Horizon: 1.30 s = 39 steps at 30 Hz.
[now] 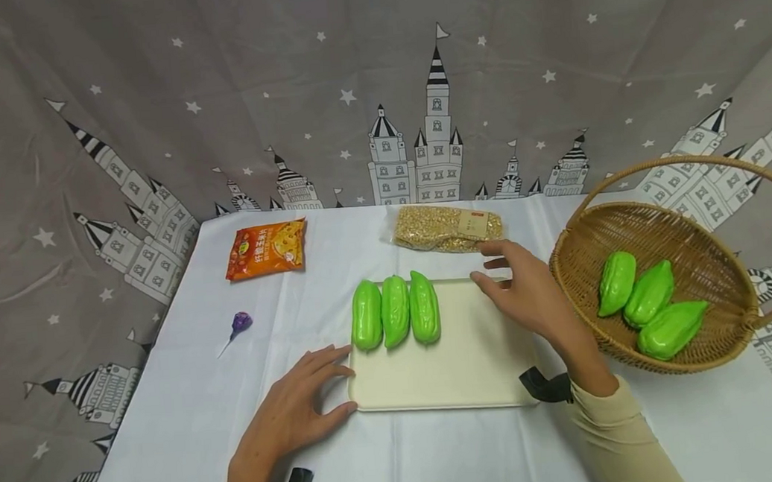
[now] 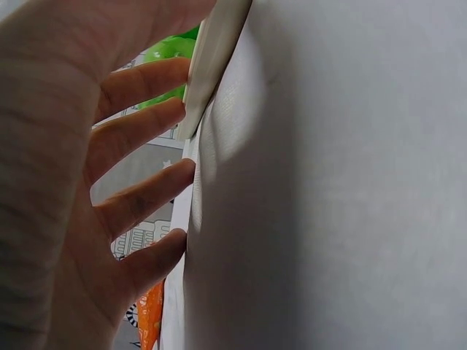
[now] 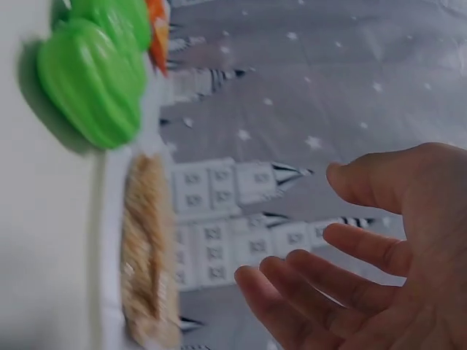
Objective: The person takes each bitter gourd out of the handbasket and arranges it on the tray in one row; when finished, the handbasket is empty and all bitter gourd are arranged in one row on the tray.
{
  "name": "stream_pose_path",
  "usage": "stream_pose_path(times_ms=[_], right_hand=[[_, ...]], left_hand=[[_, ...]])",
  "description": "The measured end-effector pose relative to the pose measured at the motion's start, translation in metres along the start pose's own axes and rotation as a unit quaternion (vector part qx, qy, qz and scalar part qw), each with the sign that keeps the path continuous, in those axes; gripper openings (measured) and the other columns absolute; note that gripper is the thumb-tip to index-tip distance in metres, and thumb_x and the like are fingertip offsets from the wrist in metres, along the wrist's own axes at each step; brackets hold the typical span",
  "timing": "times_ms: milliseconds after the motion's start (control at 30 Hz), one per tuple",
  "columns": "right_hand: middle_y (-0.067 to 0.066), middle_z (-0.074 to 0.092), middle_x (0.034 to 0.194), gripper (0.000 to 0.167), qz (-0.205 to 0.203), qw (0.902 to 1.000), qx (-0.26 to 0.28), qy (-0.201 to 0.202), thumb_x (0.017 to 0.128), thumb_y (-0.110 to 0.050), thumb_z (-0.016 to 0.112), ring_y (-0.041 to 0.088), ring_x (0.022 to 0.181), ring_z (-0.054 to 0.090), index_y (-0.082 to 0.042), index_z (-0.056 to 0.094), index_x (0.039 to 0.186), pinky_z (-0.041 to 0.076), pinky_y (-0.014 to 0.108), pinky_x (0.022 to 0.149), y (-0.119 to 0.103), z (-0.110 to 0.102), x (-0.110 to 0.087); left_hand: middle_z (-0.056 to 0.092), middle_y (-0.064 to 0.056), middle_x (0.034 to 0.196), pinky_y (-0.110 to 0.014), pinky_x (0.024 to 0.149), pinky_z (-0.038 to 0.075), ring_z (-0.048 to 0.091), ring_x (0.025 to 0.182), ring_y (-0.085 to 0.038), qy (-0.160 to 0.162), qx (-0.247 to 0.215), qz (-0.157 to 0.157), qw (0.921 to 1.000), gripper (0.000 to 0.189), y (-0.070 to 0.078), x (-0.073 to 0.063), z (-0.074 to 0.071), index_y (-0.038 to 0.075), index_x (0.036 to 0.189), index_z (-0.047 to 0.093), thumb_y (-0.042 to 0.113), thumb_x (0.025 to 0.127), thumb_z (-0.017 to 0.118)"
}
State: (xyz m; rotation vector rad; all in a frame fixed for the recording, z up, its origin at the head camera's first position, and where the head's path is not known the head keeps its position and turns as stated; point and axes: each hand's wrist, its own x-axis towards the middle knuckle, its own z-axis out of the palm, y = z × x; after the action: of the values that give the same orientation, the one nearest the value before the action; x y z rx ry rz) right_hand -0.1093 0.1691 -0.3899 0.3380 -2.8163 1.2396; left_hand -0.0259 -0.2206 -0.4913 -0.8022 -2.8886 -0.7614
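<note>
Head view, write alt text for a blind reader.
A left hand touches the left edge of a cream tray bearing three oblong green objects; the empty right hand hovers near its far-right corner. A wicker basket at right holds three more; a grain bag, orange packet and lollipop lie around.

I work at what seems a staged tabletop set: castle-print fabric (image 1: 266, 70) hangs beyond my white-draped table's (image 1: 169, 405) far edge.

A cream rectangular tray (image 1: 482, 365) lies flat. Three glossy green vegetables (image 1: 395, 313) lie side by side on the tray's far left part, their tips pointing different ways. Three similar vegetables (image 1: 649, 291) lie in the wicker basket (image 1: 713, 263) right of the tray.
</note>
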Motion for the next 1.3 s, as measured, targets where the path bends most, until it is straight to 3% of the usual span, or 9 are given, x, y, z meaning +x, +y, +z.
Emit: stream_pose_path(times_ms=[300,500,667,767,900,1167,1300], right_hand=[[0.024,0.065,0.138,0.047,0.0,0.9971,-0.06,0.047,0.105,-0.021,0.071,0.043,0.116,0.071,0.0,0.058,0.145,0.064,0.061,0.094,0.006,-0.065,-0.015],[0.025,0.066,0.136,0.047,0.006,0.9963,-0.061,0.06,0.107,-0.025,0.068,0.042,0.116,0.071,0.0,0.058,0.146,0.061,0.06,0.095,0.025,-0.097,-0.018],[0.022,0.067,0.138,0.047,0.014,0.9947,-0.085,0.055,0.106,-0.029,0.069,0.046,0.115,0.073,-0.003,0.059,0.144,0.066,0.034,0.085,0.04,-0.113,-0.018],[0.023,0.065,0.142,0.047,0.02,0.9934,-0.099,0.055,0.107,-0.029,0.068,0.05,0.117,0.07,-0.003,0.059,0.145,0.064,0.039,0.086,0.049,-0.121,-0.019],[0.026,0.061,0.146,0.049,0.027,0.9905,-0.123,0.055,0.108,-0.03,0.065,0.054,0.121,0.065,-0.002,0.057,0.148,0.056,0.069,0.092,0.06,-0.131,-0.017],[0.036,0.057,0.144,0.057,0.045,0.986,-0.156,0.036,0.108,-0.032,0.065,0.06,0.126,0.056,0.008,0.054,0.147,0.045,0.076,0.101,0.082,-0.146,-0.013],[0.043,0.058,0.138,0.06,0.063,0.9825,-0.175,0.0,0.107,-0.03,0.066,0.064,0.121,0.058,0.013,0.05,0.145,0.046,0.077,0.101,0.096,-0.15,-0.013]], left_hand=[[0.063,0.003,0.154,-0.056,0.126,0.041,0.056,0.146,-0.03,-0.004,0.006,-0.003,1.0,0.042,0.001,-0.001,-0.001,0.024,0.12,0.075,0.042,0.085,0.09],[0.063,0.003,0.153,-0.055,0.126,0.041,0.056,0.146,-0.03,-0.001,0.005,-0.001,1.0,0.04,0.001,-0.003,0.0,0.024,0.119,0.076,0.041,0.085,0.091],[0.063,0.004,0.153,-0.055,0.126,0.041,0.056,0.146,-0.028,-0.003,0.01,-0.004,0.9999,0.041,0.002,-0.002,0.001,0.025,0.119,0.075,0.041,0.085,0.091],[0.063,0.004,0.153,-0.055,0.126,0.042,0.056,0.146,-0.028,-0.004,0.013,-0.006,0.9999,0.041,0.002,-0.002,0.001,0.025,0.119,0.075,0.041,0.085,0.091],[0.063,0.004,0.153,-0.054,0.126,0.042,0.056,0.146,-0.028,-0.003,0.014,-0.005,0.9999,0.042,0.002,-0.001,0.001,0.025,0.119,0.075,0.041,0.084,0.091],[0.063,0.004,0.153,-0.055,0.126,0.041,0.056,0.146,-0.028,0.004,0.01,-0.001,0.9999,0.043,0.002,0.002,-0.001,0.024,0.119,0.075,0.042,0.083,0.092],[0.062,0.005,0.154,-0.054,0.126,0.041,0.056,0.146,-0.028,0.001,0.007,-0.005,1.0,0.042,0.002,0.001,0.001,0.025,0.12,0.075,0.041,0.084,0.092]])
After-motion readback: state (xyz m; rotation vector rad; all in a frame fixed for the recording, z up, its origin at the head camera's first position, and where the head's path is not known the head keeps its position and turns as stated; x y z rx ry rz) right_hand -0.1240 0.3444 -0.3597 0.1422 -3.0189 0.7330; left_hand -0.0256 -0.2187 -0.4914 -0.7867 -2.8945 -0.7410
